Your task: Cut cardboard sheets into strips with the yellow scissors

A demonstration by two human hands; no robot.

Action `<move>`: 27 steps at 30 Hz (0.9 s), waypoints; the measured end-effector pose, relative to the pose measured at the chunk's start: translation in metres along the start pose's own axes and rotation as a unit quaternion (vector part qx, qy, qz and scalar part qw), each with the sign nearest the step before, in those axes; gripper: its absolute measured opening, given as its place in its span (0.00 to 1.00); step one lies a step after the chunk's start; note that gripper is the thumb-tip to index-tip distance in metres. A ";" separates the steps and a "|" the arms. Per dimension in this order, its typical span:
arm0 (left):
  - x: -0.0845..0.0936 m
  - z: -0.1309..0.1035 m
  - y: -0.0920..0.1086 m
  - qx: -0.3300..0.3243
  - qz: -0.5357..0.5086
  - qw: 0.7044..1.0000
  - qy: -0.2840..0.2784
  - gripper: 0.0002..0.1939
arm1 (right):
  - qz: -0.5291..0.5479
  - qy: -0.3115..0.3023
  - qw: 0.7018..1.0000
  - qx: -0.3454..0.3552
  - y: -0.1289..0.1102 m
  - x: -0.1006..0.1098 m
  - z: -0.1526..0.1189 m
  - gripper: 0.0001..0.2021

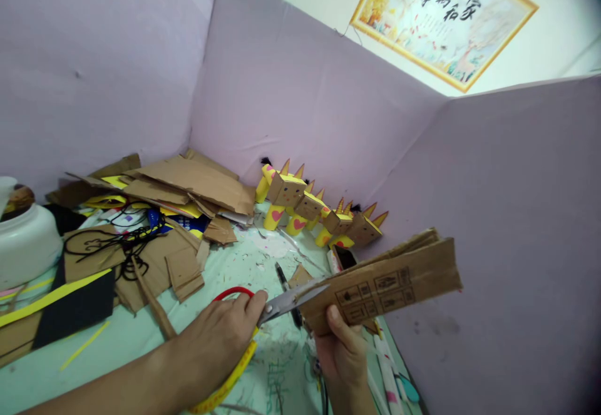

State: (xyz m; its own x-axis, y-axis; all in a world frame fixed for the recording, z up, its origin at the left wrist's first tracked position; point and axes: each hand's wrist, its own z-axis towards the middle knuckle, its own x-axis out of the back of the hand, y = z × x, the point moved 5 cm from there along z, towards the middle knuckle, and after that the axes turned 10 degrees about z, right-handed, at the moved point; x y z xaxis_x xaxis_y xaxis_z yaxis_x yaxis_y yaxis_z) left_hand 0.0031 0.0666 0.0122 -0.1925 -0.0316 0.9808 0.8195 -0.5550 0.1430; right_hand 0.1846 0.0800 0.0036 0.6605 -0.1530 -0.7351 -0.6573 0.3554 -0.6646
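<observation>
My left hand (228,327) comes in from the lower left, closed around the red handle of a pair of scissors (282,305). The blades lie against the left end of a piece of brown cardboard (422,265). I cannot tell how far they cut into it. Printed handling symbols show on its face, and its far end looks layered or folded. My right hand (345,340) grips the cardboard from below, thumb in front, fingers hidden behind. A yellow printed band (235,377) hangs beside my left hand. A dark pen (282,274) lies partly behind the scissors.
Yellow-and-cardboard animal figures (286,189) with pointed horns stand along the back wall. Cardboard scraps (197,180), black cords (134,233) and a white pot (25,246) occupy the left. Purple panels (300,71) enclose the green tabletop (235,277). White tubes (387,365) lie lower right.
</observation>
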 end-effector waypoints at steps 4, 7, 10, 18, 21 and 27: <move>-0.002 0.002 -0.002 -0.008 0.008 1.000 -0.008 0.25 | -0.022 0.007 1.000 0.009 0.000 0.003 0.000 0.37; 0.001 0.003 -0.001 -0.020 -0.010 1.000 0.000 0.24 | -0.037 -0.004 0.999 0.007 0.003 0.002 0.000 0.37; 0.004 0.005 -0.001 -0.002 -0.029 1.000 0.010 0.23 | -0.052 -0.031 0.998 0.015 0.007 0.001 -0.002 0.35; 0.002 0.004 -0.001 0.014 0.016 1.000 -0.013 0.25 | -0.049 -0.025 0.998 0.001 0.015 0.000 -0.005 0.33; 0.001 0.002 -0.003 0.008 0.010 1.000 -0.007 0.24 | -0.046 -0.026 0.999 -0.007 0.015 -0.002 -0.005 0.30; 0.000 0.004 -0.003 0.001 0.009 1.000 0.019 0.25 | -0.064 -0.039 0.997 0.004 0.017 -0.005 -0.007 0.29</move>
State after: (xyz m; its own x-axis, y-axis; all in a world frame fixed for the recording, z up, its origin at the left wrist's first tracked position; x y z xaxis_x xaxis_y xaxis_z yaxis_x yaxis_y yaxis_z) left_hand 0.0023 0.0715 0.0121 -0.1979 -0.0733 0.9775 0.8243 -0.5521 0.1255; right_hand 0.1678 0.0800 -0.0051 0.7650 -0.1245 -0.6319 -0.5636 0.3454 -0.7504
